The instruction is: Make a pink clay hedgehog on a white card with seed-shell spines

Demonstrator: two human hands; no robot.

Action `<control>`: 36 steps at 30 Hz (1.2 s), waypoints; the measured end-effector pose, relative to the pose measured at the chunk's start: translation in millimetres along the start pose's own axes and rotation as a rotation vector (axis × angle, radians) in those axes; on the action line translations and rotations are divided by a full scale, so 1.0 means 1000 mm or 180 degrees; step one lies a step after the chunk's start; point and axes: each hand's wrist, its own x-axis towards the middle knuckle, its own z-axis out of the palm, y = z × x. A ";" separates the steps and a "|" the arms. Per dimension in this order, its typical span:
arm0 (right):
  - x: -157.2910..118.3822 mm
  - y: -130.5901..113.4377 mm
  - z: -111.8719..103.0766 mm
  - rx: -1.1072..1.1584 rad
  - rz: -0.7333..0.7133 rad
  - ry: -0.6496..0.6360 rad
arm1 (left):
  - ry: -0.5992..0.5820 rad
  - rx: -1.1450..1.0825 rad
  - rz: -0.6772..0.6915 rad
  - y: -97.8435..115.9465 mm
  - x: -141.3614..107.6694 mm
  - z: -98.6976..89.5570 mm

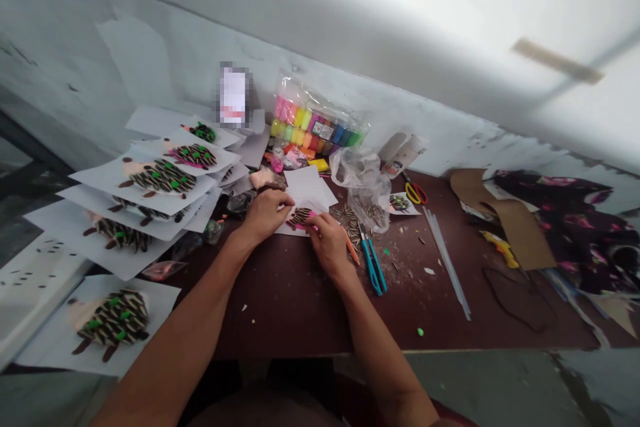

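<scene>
A small hedgehog figure (301,216), pink with rows of dark sticks, lies on a white paper sheet (287,229) in the middle of the table. At the sheet's left side is my left hand (266,215), its fingers curled and the tips drawn together near the figure; whatever they hold is too small to make out. My right hand (327,241) touches the figure's right end with thumb and fingers pinched. Anything between those fingertips is hidden. Close to its right lie an orange-handled tool (353,250) and blue-handled scissors (375,267).
Finished-looking hedgehog pictures (160,177) are stacked on the left, another (113,320) nearer. Coloured clay packs (315,123) lean against the wall. Short sticks (353,221) lie by a plastic bag (367,193). Glue sticks (447,263), a yellow glue gun (501,248) and dark fabric (575,227) are rightward.
</scene>
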 end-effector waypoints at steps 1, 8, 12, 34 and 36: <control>0.000 0.000 0.001 -0.0059 -0.0002 0.0014 | -0.0031 0.0124 0.0043 0.001 0.000 0.001; -0.001 -0.001 0.004 -0.0250 -0.0037 -0.0101 | -0.0277 0.0450 0.0119 0.004 -0.003 0.003; -0.001 -0.002 0.007 -0.0395 -0.0128 -0.0144 | -0.0349 0.0451 0.0116 0.005 -0.004 0.004; 0.004 -0.001 0.013 -0.0764 -0.0380 0.0021 | -0.0639 0.0488 0.0000 0.010 -0.004 0.007; 0.004 -0.001 0.013 -0.0838 -0.0415 0.0026 | -0.0691 0.0528 -0.0017 0.011 -0.004 0.006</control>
